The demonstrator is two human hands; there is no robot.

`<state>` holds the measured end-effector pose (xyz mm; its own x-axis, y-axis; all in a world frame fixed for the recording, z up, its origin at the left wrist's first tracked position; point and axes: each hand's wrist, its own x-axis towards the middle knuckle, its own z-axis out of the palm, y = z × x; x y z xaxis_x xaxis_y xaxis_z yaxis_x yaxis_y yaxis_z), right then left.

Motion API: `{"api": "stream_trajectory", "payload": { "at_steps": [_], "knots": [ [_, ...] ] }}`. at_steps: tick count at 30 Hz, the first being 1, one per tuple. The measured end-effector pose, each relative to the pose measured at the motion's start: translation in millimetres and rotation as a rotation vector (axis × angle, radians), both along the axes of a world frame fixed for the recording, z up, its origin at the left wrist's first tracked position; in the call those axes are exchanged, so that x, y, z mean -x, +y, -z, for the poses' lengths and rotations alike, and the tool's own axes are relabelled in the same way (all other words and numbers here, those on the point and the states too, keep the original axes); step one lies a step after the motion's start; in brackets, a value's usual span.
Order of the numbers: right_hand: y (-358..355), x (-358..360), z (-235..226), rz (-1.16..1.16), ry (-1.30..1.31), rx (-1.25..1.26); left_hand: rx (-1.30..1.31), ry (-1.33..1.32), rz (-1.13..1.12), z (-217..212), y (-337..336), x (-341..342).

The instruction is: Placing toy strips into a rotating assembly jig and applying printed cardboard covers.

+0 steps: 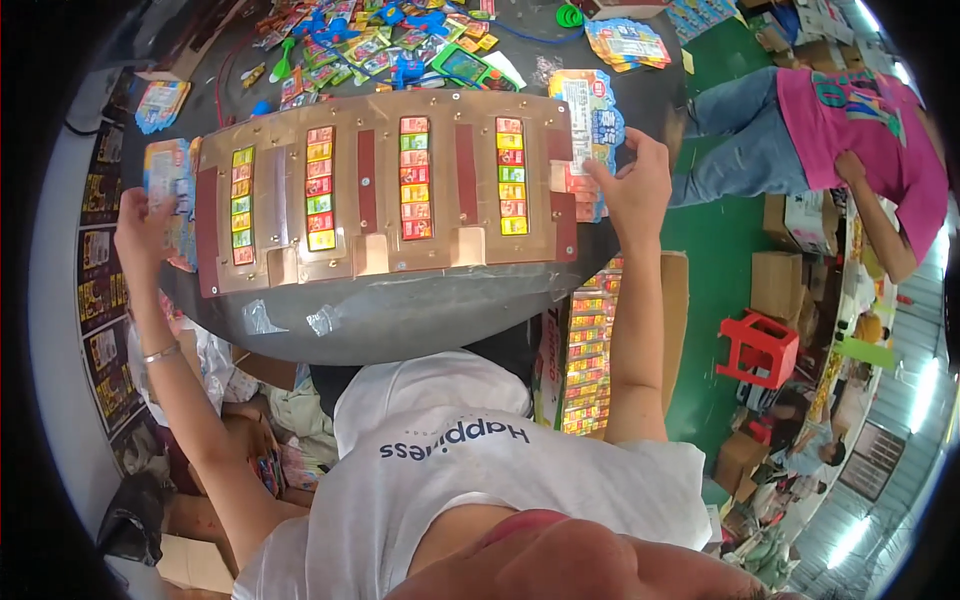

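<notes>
A wide brown board (pixel 380 190) with clear covering lies on the dark table in front of me. Four upright slots in it hold rows of small red, yellow and green packets (pixel 415 180). At its left end, my left hand (pixel 145 228) has its fingers apart, the thumb touching the edge of a stack of blue printed cards (pixel 168 175). Beyond the right end, my right hand (pixel 638 190) has thumb and fingers at the edge of a blue-and-yellow printed card (pixel 590 115). Pinkish cards (pixel 578 190) lie under that hand, partly covered.
Loose packets (pixel 360 50) and blue and green plastic pieces are heaped at the table's far side. More printed cards (pixel 628 45) lie far right. Right of my lap, a carton (pixel 590 350) holds rows of packets. A person in pink (pixel 860 130) stands right, near a red stool (pixel 760 348).
</notes>
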<state>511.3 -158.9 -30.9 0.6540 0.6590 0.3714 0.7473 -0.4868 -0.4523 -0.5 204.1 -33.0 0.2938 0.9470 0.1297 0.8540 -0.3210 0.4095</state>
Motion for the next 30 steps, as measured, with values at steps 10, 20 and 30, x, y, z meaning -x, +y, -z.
{"api": "stream_trajectory", "payload": {
  "at_steps": [10, 20, 30],
  "knots": [
    [-31, 38, -58, -0.239, 0.904, -0.300, 0.308, -1.034, 0.300, -40, -167, -186],
    [-2, 46, -37, -0.378, 0.350, 0.154, -0.190, 0.051, 0.389, -38, -216, -264],
    [-8, 62, -34, -0.355, 0.151, 0.203, -0.153, 0.223, 0.753, -37, -199, -231]
  ]
}}
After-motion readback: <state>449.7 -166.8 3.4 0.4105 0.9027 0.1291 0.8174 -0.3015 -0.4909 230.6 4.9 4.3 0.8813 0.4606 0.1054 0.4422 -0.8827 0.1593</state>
